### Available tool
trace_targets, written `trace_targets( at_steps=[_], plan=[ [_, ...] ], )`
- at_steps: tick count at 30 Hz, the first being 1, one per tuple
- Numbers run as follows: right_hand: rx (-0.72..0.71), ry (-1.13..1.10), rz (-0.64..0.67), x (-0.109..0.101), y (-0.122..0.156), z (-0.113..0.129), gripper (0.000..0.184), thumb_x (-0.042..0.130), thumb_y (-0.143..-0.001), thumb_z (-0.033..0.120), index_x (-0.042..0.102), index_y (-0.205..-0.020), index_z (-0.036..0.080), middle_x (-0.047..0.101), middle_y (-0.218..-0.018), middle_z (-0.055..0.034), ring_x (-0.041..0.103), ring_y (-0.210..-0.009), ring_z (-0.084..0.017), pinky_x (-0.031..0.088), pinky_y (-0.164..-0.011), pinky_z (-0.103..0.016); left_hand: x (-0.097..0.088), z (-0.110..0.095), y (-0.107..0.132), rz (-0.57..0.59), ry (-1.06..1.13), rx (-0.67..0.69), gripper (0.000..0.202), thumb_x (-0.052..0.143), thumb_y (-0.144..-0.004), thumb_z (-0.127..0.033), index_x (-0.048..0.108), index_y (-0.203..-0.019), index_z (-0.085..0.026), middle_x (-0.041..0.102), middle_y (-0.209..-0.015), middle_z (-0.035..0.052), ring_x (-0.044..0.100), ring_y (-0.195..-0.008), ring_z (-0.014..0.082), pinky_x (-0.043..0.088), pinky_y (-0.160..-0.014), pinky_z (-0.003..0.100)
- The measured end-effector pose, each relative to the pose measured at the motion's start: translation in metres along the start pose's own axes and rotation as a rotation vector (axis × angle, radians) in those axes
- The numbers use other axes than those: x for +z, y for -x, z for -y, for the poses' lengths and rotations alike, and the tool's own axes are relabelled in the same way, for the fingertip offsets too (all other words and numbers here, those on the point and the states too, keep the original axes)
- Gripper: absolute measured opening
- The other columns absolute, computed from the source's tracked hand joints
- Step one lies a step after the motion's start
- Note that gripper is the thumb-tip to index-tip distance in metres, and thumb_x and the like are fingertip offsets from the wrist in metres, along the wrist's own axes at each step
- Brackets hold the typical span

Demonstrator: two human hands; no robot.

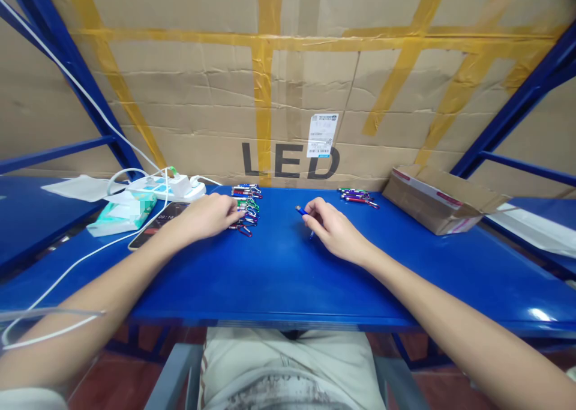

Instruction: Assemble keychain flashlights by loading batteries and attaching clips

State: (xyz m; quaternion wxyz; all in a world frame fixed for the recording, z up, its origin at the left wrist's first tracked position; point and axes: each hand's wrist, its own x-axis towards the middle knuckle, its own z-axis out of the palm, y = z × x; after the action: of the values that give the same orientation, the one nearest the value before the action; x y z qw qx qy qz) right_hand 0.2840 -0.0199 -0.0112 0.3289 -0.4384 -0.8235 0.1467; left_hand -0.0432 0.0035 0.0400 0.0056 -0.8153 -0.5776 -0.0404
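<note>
My right hand (335,230) is closed in a pinch round a small blue keychain flashlight (300,211), its metal end pointing up and left above the table. Part of the flashlight is hidden by the fingers. My left hand (213,217) is at the near-left side of a row of similar keychain flashlights (249,205) with carabiner clips in green, blue, silver and red. Its fingers are bent together on one of them, and the fingertips are partly hidden. A smaller group of keychain flashlights (357,197) lies farther back, to the right of my right hand.
An open cardboard box (432,203) stands at the back right of the blue table (279,278). At the left are a phone (155,227), a tissue pack (121,213) and a white power strip (150,186) with cables. A large cardboard sheet (202,110) closes off the back.
</note>
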Motion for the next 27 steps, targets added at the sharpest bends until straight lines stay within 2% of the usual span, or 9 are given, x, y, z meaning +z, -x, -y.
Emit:
trace_targets(
  at_steps=[2,4,6,10,13,20,27],
  plan=[
    [-0.001,0.002,-0.002,0.000,0.000,-0.001,0.015,0.049,-0.112,0.040,0.052,-0.109,0.026,0.069,-0.101,-0.0057,0.062,-0.094,-0.026,0.045,-0.084,-0.037,-0.009,0.013,0.000,0.099,0.084,0.116,0.034,0.060,-0.100,-0.049,0.066,-0.080,-0.023,0.072,-0.077,0.0052,0.061,-0.066,0.0222,0.033,-0.065,0.032],
    [-0.001,0.003,-0.003,0.001,-0.001,-0.001,0.014,0.049,-0.111,0.039,0.052,-0.108,0.026,0.070,-0.102,-0.0059,0.062,-0.095,-0.026,0.045,-0.084,-0.037,-0.014,0.023,0.001,0.141,0.162,0.207,0.025,0.067,-0.095,-0.048,0.069,-0.087,-0.024,0.074,-0.081,0.0029,0.062,-0.070,0.0210,0.035,-0.067,0.030],
    [-0.002,0.005,0.000,0.001,-0.001,-0.002,0.014,0.049,-0.111,0.039,0.052,-0.108,0.026,0.070,-0.103,-0.0060,0.062,-0.095,-0.026,0.045,-0.084,-0.037,-0.014,0.029,0.000,0.172,0.180,0.239,0.019,0.073,-0.090,-0.042,0.070,-0.088,-0.024,0.073,-0.083,0.0020,0.061,-0.071,0.0203,0.036,-0.067,0.030],
    [-0.004,0.014,0.005,0.002,-0.001,-0.004,0.015,0.050,-0.112,0.040,0.053,-0.109,0.026,0.070,-0.103,-0.0060,0.063,-0.096,-0.026,0.045,-0.084,-0.037,-0.005,0.035,-0.004,0.176,0.148,0.200,0.006,0.072,-0.086,-0.029,0.071,-0.085,-0.023,0.073,-0.081,0.0019,0.062,-0.071,0.0203,0.037,-0.067,0.029],
    [-0.002,0.019,0.009,0.002,0.000,-0.004,0.015,0.050,-0.112,0.040,0.053,-0.109,0.026,0.070,-0.104,-0.0064,0.063,-0.098,-0.026,0.046,-0.084,-0.038,0.001,0.036,-0.007,0.165,0.141,0.190,0.004,0.071,-0.085,-0.024,0.074,-0.086,-0.023,0.075,-0.081,0.0028,0.063,-0.071,0.0207,0.037,-0.067,0.029],
    [0.004,0.023,0.022,0.001,0.000,-0.004,0.014,0.050,-0.112,0.039,0.053,-0.109,0.026,0.069,-0.103,-0.0060,0.062,-0.100,-0.027,0.046,-0.085,-0.039,0.003,0.033,-0.009,0.139,0.044,0.171,0.008,0.067,-0.092,-0.023,0.075,-0.089,-0.021,0.077,-0.088,0.0072,0.065,-0.078,0.0243,0.036,-0.070,0.031],
    [0.006,0.039,0.026,0.001,-0.001,-0.005,0.014,0.050,-0.112,0.039,0.053,-0.109,0.026,0.070,-0.105,-0.0069,0.062,-0.101,-0.028,0.046,-0.086,-0.040,0.004,0.032,-0.011,0.100,0.001,0.174,0.010,0.068,-0.096,-0.028,0.074,-0.090,-0.022,0.076,-0.087,0.0074,0.066,-0.076,0.0250,0.036,-0.069,0.031]
  ],
)
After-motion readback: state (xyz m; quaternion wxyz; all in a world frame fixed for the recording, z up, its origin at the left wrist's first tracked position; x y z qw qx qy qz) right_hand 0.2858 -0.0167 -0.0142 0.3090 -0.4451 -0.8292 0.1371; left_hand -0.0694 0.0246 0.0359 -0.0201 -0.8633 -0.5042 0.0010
